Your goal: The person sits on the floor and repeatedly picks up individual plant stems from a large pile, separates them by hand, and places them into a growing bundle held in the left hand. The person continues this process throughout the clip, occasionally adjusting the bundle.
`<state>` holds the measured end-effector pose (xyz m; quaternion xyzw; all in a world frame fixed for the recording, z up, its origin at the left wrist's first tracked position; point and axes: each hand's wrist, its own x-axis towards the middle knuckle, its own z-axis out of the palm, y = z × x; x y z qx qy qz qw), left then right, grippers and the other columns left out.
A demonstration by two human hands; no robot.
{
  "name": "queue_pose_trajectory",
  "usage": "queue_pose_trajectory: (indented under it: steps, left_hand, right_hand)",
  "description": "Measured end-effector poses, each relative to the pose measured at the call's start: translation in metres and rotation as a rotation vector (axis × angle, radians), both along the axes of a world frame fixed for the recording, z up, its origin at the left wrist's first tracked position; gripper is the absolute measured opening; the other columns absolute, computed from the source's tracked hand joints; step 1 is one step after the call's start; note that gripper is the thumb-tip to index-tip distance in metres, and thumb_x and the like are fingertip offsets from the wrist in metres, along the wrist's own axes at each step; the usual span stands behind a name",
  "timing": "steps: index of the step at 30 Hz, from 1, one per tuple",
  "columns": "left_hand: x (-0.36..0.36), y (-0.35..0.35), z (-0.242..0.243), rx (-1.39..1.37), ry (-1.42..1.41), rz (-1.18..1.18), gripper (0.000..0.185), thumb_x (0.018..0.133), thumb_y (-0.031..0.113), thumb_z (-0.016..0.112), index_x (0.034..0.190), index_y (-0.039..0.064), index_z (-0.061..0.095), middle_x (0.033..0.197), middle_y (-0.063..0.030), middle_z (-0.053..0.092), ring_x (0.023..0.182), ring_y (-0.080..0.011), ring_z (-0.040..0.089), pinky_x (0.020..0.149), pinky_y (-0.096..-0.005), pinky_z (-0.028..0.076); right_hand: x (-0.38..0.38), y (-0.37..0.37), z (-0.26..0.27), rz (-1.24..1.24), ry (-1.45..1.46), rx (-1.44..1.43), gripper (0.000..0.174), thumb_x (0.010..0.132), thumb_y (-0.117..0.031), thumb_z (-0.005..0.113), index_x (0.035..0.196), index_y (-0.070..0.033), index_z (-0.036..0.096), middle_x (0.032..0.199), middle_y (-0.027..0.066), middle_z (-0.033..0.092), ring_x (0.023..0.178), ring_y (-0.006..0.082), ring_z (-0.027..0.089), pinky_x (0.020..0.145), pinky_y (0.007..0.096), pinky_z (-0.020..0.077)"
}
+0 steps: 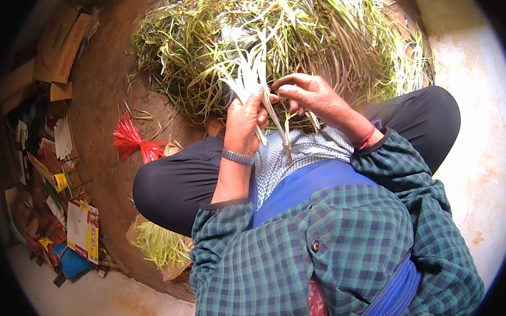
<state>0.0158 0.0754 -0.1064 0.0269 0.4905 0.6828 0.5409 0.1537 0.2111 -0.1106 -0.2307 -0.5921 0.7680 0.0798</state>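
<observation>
My left hand (246, 119) is closed around a small bunch of pale stalks (248, 74). Their white-green ends fan out above the fist, and thinner root ends hang below it towards my lap. To the right of the bunch is my right hand (314, 95), its fingers bent and its thumb near the index fingertip. Whether a thin strand lies between those fingertips cannot be made out. Just beyond both hands rises a large heap of long green leafy stalks (196, 62), with brownish stems on its right side. A checked cloth (278, 150) covers my lap beneath the hands.
A bundle of red plastic strips (132, 138) lies by my left knee. Behind that knee, a pile of pale green stalks (161, 242) rests on cardboard. Cardboard boxes (60, 48), a printed carton (83, 231) and a blue container (71, 260) line the left side. A pale wall (475, 146) stands at right.
</observation>
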Motion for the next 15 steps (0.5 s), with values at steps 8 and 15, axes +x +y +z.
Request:
queue_pose_trajectory:
  steps: [8, 15]
  left_hand:
    - [0.007, 0.0, -0.003, -0.108, 0.073, -0.144, 0.016, 0.09, 0.017, 0.069, 0.101, 0.009, 0.061, 0.067, 0.0066, 0.052, 0.049, -0.0018, 0.041, 0.043, -0.0172, 0.033]
    - [0.01, 0.007, -0.003, -0.144, 0.159, 0.015, 0.011, 0.091, 0.012, 0.066, 0.097, 0.004, 0.063, 0.075, -0.0009, 0.063, 0.048, -0.0029, 0.042, 0.041, -0.0179, 0.033]
  right_hand:
    - [-0.014, -0.009, -0.005, -0.184, -0.111, -0.222, 0.019, 0.088, -0.017, 0.065, 0.101, -0.003, 0.063, 0.075, -0.0008, 0.061, 0.063, 0.0058, 0.055, 0.051, 0.0202, 0.0423]
    - [-0.012, -0.009, -0.017, -0.316, -0.135, -0.629, 0.018, 0.088, -0.012, 0.06, 0.103, -0.003, 0.055, 0.083, 0.0032, 0.06, 0.064, 0.0108, 0.06, 0.052, 0.0235, 0.0477]
